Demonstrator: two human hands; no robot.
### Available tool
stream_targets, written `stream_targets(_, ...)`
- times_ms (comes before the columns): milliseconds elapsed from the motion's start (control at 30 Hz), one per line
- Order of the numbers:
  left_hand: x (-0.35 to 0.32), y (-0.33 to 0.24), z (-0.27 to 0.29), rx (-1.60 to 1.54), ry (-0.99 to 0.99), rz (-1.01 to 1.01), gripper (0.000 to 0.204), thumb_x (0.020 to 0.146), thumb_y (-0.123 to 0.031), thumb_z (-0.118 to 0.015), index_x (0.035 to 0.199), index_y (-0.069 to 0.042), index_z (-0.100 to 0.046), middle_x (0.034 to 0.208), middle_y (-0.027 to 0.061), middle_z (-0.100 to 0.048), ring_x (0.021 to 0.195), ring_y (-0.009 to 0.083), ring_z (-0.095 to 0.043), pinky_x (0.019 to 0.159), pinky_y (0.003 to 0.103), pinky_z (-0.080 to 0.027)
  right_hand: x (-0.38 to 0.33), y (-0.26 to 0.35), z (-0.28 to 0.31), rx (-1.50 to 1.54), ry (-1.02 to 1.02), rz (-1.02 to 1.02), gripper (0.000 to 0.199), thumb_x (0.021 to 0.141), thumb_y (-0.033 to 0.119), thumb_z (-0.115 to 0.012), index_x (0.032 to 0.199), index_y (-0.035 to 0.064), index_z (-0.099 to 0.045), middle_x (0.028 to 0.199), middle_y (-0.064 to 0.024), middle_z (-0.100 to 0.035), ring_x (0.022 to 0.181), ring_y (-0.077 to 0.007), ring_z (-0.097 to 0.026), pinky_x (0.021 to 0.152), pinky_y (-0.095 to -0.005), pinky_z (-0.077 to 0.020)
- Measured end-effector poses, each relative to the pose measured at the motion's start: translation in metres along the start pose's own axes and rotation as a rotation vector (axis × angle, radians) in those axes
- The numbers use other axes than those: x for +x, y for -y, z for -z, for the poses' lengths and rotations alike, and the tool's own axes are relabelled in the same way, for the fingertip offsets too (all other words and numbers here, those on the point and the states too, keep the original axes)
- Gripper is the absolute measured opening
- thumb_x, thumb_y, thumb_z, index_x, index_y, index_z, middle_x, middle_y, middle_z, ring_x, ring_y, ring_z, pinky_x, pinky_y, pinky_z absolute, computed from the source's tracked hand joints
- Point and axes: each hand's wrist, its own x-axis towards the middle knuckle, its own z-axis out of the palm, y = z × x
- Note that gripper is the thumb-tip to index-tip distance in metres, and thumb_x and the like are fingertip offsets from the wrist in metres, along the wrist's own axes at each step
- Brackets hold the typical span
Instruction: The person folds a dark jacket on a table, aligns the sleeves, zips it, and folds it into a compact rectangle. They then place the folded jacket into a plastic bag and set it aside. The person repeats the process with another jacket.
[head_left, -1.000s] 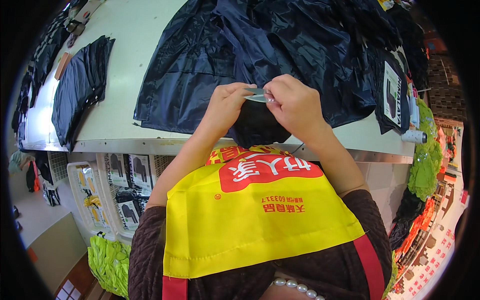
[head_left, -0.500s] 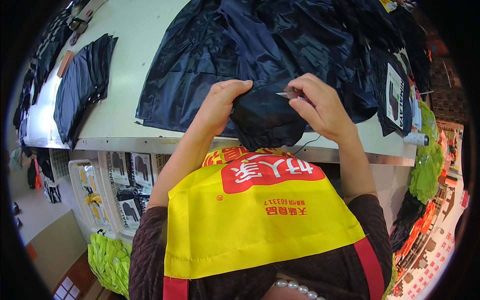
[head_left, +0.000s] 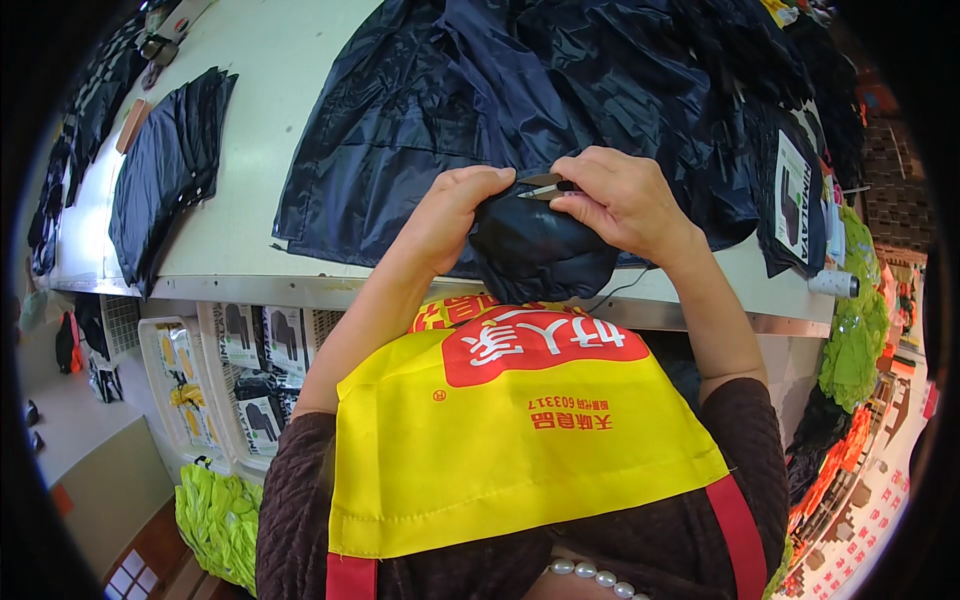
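Left hand (head_left: 455,215) clamped on a bunched fold of dark fabric (head_left: 540,255) at the table (head_left: 270,120) edge. Right hand (head_left: 620,200) close beside, pinching small snips (head_left: 543,186) over the fold. Behind, a spread navy garment (head_left: 480,90); far left, stacked dark pieces (head_left: 165,165).

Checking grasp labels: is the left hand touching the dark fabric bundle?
Touching. Head view shows the left hand gripping the dark fabric bundle, fingers pressed into it beside the right hand.
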Motion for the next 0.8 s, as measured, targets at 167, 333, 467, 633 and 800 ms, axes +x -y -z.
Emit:
stream_targets(167,0.003,0.009,0.01,-0.053,0.118,0.018,0.018,0.085,-0.021,-0.059,0.091,-0.005,-0.065,0.085,0.0015,-0.064,0.082,0.0101,-0.058,0.074,0.024,-0.043,-0.002,-0.006,-0.006,0.05,-0.001,0.029,0.019,0.083,0.022,-0.064,0.092,0.0054,-0.062,0.078,-0.0087,-0.06,0.068,-0.0239,-0.059,0.058,-0.0298,-0.0467)
stream_targets(333,0.007,0.008,0.017,-0.013,0.463,-0.047,0.028,0.078,-0.007,-0.06,0.105,-0.002,-0.062,0.096,0.0035,-0.065,0.087,0.011,-0.059,0.085,0.024,-0.043,-0.006,-0.017,-0.002,0.607,-0.147,-0.236,0.031,0.073,0.023,-0.074,0.095,0.0057,-0.061,0.087,-0.003,-0.056,0.067,-0.011,-0.046,0.06,-0.0231,-0.0386)
stream_targets(467,0.007,-0.008,0.021,0.433,0.635,-0.206,0.045,0.07,-0.005,-0.071,0.112,0.002,-0.056,0.106,0.0078,-0.06,0.096,0.0146,-0.056,0.086,0.026,-0.044,-0.002,-0.035,-0.005,0.596,0.231,-0.304,0.04,0.062,0.024,-0.082,0.085,0.0048,-0.056,0.082,-0.0007,-0.05,0.071,-0.0084,-0.044,0.059,-0.0228,-0.0338)
stream_targets(633,-0.014,0.003,0.027,0.987,0.335,-0.568,0.068,0.064,-0.018,-0.079,0.12,0.002,-0.047,0.111,0.0195,-0.056,0.105,0.0336,-0.054,0.088,0.036,-0.044,0.01,-0.014,-0.011,0.13,-0.198,0.001,0.03,0.068,0.009,-0.077,0.069,0.0053,-0.047,0.065,-0.003,-0.044,0.059,-0.0158,-0.042,0.053,-0.028,-0.0336)
stream_targets(800,0.007,0.026,0.03,0.816,-0.192,-0.939,0.022,0.063,-0.001,-0.067,0.08,-0.002,-0.051,0.075,0.0171,-0.056,0.073,0.0325,-0.058,0.064,0.036,-0.045,-0.007,0.012,-0.046,0.61,-0.215,-0.347,0.032,0.076,0.017,-0.076,0.071,0.0069,-0.046,0.061,-0.0007,-0.04,0.057,-0.0073,-0.039,0.05,-0.0235,-0.0314)
